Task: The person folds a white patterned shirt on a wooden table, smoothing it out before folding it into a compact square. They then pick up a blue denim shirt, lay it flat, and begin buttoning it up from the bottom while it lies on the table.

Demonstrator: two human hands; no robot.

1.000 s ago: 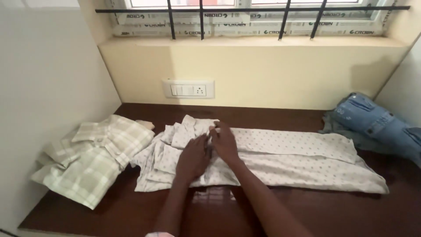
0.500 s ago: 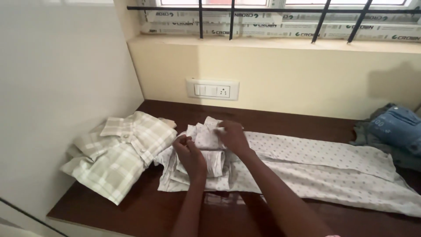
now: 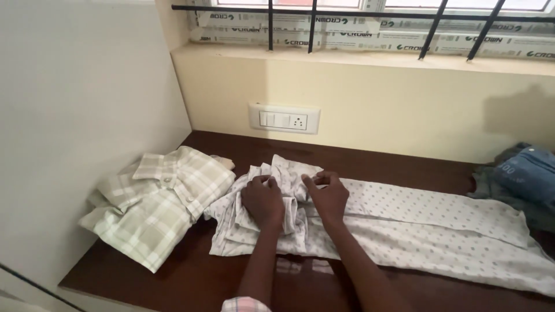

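Note:
A white garment with small grey dots [image 3: 439,231] lies stretched across the dark wooden table [image 3: 191,277], its left end bunched up. My left hand [image 3: 263,201] rests on that bunched end, fingers curled into the cloth. Beside it, my right hand [image 3: 328,196] presses on the same bunch, with fingers pinching a fold near the top. Both forearms reach in from the bottom edge.
A folded green-and-white checked shirt [image 3: 159,202] lies at the left next to the wall. Blue denim clothing [image 3: 529,173] sits at the far right. A white switch and socket plate [image 3: 284,118] is on the back wall below a barred window.
The camera has come closer and shifted left. Both hands have stayed on the bunched left end of the dotted garment, gathering it a little tighter.

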